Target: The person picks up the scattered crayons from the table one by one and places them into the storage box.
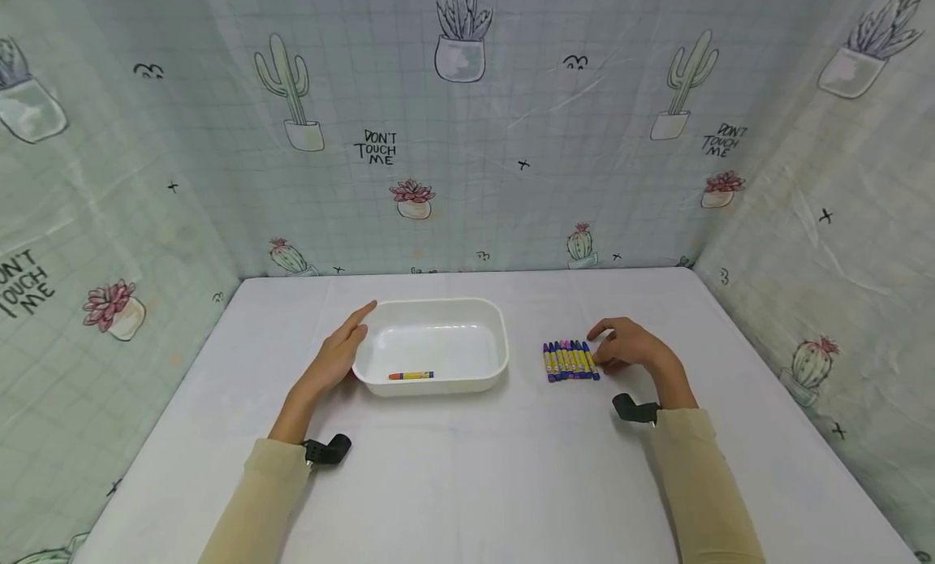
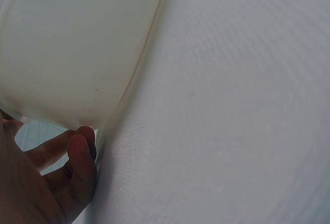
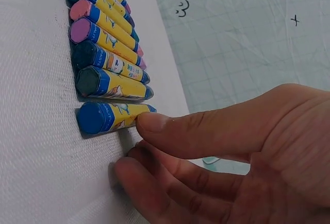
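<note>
A white tray (image 1: 431, 387) stands left of centre on the table, with one orange crayon (image 1: 411, 376) lying inside near its front wall. My left hand (image 1: 338, 355) rests against the tray's left end, fingers stretched along the rim; the left wrist view shows its fingertips touching the tray's outer wall (image 2: 72, 49). To the right of the tray lies a row of several crayons (image 1: 566, 361) in yellow wrappers. My right hand (image 1: 626, 345) is at the row's right end. Its thumb touches the blue end crayon (image 3: 111, 117), which lies slightly apart from its neighbour.
A white cloth (image 1: 467, 467) covers the table. Printed fabric with cactus drawings hangs behind as a back wall (image 1: 467, 142) and along both sides. A dark camera mount sits on the left wrist (image 1: 327, 449) and another on the right wrist (image 1: 635, 408).
</note>
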Available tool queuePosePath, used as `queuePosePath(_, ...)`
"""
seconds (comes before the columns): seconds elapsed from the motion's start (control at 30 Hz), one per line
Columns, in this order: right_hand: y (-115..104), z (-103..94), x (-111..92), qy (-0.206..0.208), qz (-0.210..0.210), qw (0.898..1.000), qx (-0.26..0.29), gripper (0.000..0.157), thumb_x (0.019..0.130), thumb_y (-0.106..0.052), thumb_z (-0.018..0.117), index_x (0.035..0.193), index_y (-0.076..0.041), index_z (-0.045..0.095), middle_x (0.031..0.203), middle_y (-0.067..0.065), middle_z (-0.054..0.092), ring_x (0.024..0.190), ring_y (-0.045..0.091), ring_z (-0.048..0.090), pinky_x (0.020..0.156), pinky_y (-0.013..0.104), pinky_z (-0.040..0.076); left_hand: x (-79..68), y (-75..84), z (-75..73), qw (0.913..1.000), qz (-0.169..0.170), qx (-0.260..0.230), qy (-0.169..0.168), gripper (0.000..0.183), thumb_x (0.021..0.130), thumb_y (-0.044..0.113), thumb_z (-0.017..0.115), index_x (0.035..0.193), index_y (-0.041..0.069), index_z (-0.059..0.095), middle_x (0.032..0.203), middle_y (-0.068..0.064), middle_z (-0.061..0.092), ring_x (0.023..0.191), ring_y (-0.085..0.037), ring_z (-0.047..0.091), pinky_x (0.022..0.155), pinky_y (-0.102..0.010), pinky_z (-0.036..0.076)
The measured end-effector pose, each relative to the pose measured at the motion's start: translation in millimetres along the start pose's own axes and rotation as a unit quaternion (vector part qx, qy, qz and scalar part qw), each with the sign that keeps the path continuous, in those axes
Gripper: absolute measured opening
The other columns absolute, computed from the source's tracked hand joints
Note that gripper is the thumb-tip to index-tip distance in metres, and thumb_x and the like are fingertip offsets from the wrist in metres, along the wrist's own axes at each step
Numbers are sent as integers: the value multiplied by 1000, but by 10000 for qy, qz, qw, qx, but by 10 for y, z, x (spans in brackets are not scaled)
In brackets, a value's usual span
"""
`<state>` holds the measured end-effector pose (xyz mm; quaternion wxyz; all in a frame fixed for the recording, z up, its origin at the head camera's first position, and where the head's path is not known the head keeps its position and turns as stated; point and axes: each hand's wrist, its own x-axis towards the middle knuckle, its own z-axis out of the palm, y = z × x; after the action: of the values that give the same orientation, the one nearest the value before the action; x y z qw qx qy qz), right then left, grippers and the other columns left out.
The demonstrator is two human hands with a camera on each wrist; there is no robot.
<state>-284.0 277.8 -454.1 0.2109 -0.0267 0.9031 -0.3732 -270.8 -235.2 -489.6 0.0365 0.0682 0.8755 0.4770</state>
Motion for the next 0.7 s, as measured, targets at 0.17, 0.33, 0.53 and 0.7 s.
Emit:
queuePosePath(0.17,6,-4,21,-20,36,10000,-85,46,94,-15,73,134,4,58,110,20,69,84,20,66,76,34,62,7,4,-2,10000,-41,42,-18,52,114,33,30,166,32,23,173,-7,23,160,-38,22,125,-67,20)
queuePosePath(0.33,-2,-10,31,-107,28,9999,-88,48,93,-14,75,134,4,57,106,19,69,81,19,68,75,34,62,16,2,1,10000,-42,53,-23,53,114,33,29,166,32,23,174,-7,22,160,-39,21,125,-68,19)
queuePosePath(0.53,-21,-9,8,-169,72,9998,-63,48,91,-8,72,135,5,56,107,21,68,83,21,66,75,36,63,1,2,0,10000,-30,12,-15,52,114,33,29,166,32,23,173,-8,23,159,-39,23,124,-68,21)
queuePosePath(0.7,-29,2,13,-231,150,9996,-107,53,90,-10,76,137,2,54,107,20,67,82,21,67,75,36,64,-7,6,-1,10000,-46,7,-23,52,114,34,29,166,33,23,173,-9,23,159,-40,24,124,-68,22)
